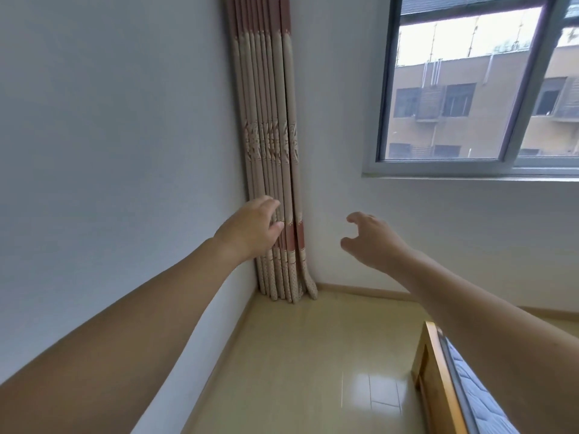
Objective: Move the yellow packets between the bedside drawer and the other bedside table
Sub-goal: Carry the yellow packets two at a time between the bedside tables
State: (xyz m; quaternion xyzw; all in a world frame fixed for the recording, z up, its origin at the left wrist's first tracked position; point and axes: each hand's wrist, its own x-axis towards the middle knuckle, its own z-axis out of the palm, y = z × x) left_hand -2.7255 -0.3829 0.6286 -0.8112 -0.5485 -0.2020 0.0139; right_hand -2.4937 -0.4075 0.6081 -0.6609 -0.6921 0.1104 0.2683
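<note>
No yellow packets, drawer or bedside table appear in the head view. Both my arms stretch forward toward a room corner. My left hand hangs in front of the gathered curtain with its fingers loosely curled and nothing in it. My right hand is raised in front of the white wall, fingers and thumb spread in a loose curve, also holding nothing.
A folded beige and pink curtain hangs in the corner down to the floor. A window sits at the upper right. A wooden bed frame with a mattress shows at the lower right. Glossy pale floor tiles lie below.
</note>
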